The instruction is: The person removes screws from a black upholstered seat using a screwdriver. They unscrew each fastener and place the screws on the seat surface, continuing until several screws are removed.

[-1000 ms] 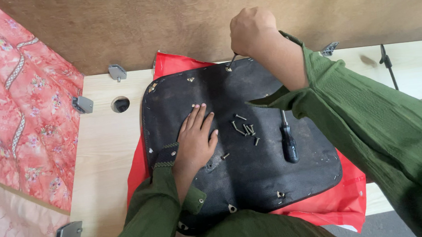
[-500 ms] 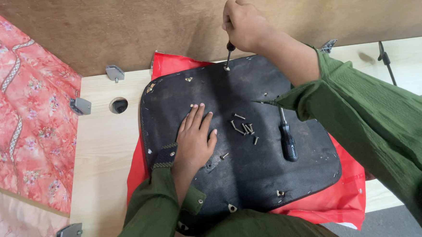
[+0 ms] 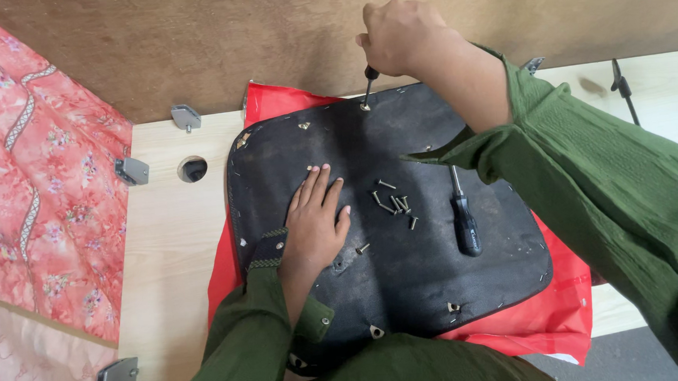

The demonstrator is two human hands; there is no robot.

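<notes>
A black, rounded square seat base lies underside up on a red plastic sheet. My left hand rests flat on it, fingers together, pressing down. My right hand grips the handle of a screwdriver, whose tip stands on a fitting at the seat's far edge. Several loose screws lie in the middle of the seat. A second black-handled screwdriver lies to their right, under my right forearm.
The sheet sits on a light wooden board with a round hole and grey metal brackets. A brown panel rises behind. Red floral fabric lies at the left.
My right hand rose from low over the fitting and now holds the screwdriver more upright, its wrist turned. My left hand stays flat on the seat.
</notes>
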